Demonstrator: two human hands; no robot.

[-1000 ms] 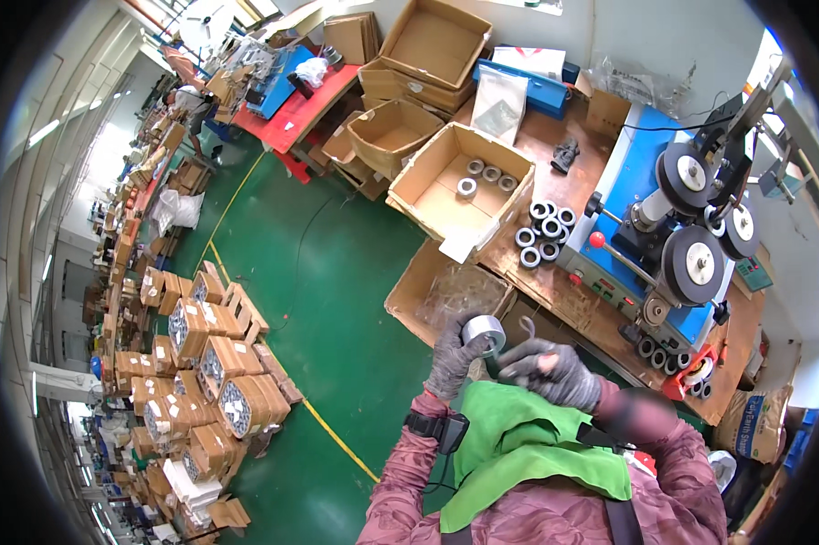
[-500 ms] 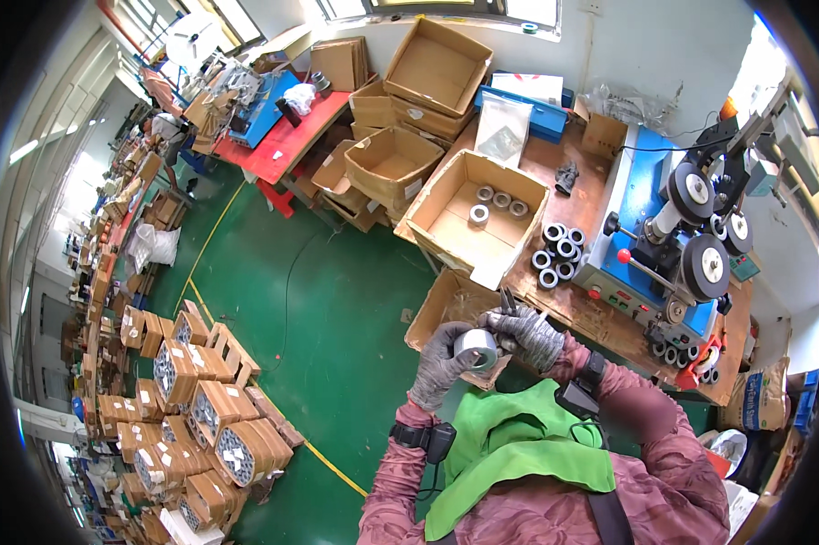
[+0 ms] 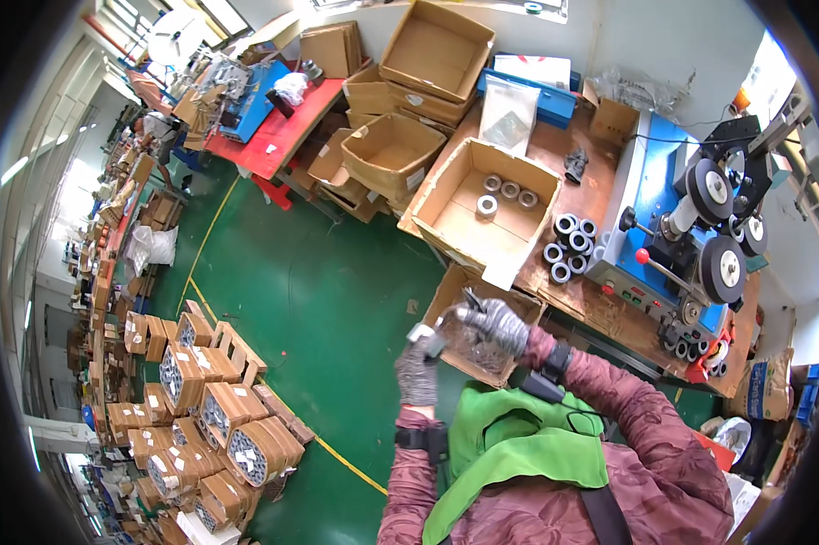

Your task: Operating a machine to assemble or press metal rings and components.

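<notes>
My left hand, in a grey knit glove, is closed on a silver-grey tape roll turned edge-on. Close by on the right, my right hand, gloved alike, has its fingers wrapped round a slim dark hand tool; its exact kind cannot be made out. Both hands are above a cardboard box with crumpled clear film inside. On the bench beyond, a larger open carton contains several grey rolls. More black-and-grey rolls are piled beside it.
A blue machine with black wheels and a red-knobbed lever stands on the wooden bench at right. Stacked empty cartons and a red table are behind. Packed boxes sit on pallets at left, on the green floor.
Both hands have moved left, the left one farther, and the tape roll has turned from face-up to edge-on. The right hand has come over the box of film.
</notes>
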